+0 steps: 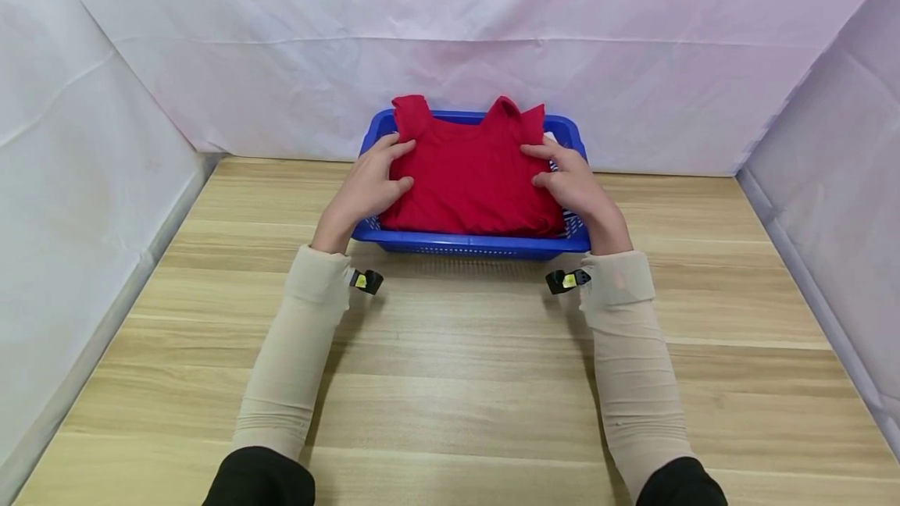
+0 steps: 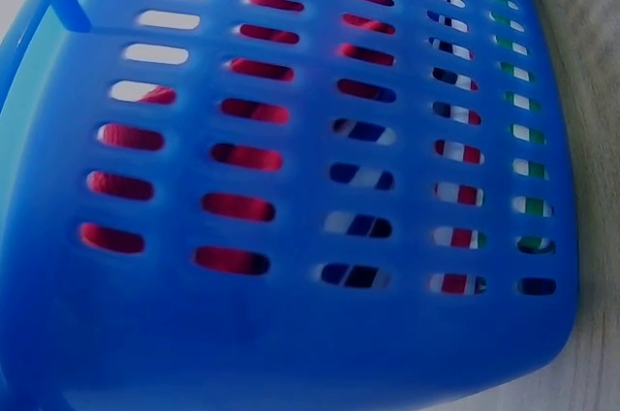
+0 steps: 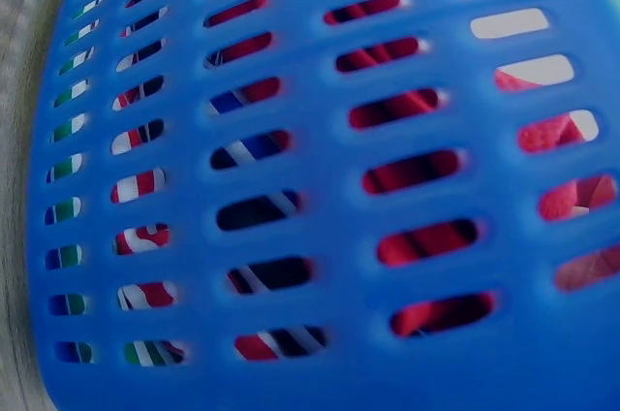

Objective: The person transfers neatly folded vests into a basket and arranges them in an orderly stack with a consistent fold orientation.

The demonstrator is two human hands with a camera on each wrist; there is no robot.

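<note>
Shirt (image 1: 471,182), red and folded, is seen from the head camera lying on top of a blue basket (image 1: 467,244) at the far middle of a wooden table (image 1: 450,381); its collar and sleeves rise over the far rim. No writing can be read. The left hand (image 1: 369,190) is laid on the shirt's left edge, the right hand (image 1: 573,182) on its right edge, fingers loosely spread and pressing, not clenched.

From the left wrist, only the slotted basket wall (image 2: 291,333) is shown, with red and striped cloth behind the slots.

From the right wrist, the same wall (image 3: 320,237) is seen, blurred; neither hand is visible.
</note>
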